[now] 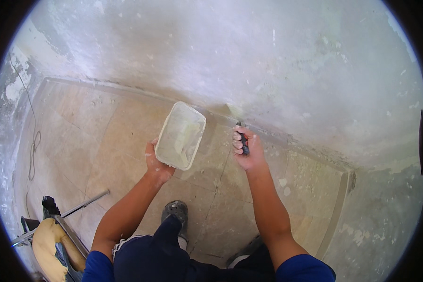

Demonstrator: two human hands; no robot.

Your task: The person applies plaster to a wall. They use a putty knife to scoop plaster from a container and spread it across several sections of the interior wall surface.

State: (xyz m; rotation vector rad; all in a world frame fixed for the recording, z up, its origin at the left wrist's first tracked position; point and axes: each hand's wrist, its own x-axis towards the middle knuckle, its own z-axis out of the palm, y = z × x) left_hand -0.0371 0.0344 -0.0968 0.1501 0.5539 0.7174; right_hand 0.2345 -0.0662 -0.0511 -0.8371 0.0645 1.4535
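Yellow padding (pixel 46 240) left of tub (pixel 176 121)

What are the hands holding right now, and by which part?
Left hand: a pale plastic tub, by its near-left corner, partly underneath. Right hand: a tool, by its black-and-red handle.

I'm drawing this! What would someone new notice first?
Probably the pale tub near the middle, held in the left hand. To its right, the right hand grips a black-and-red handle near the patchy grey wall. A torn yellowish pad shows at lower left.
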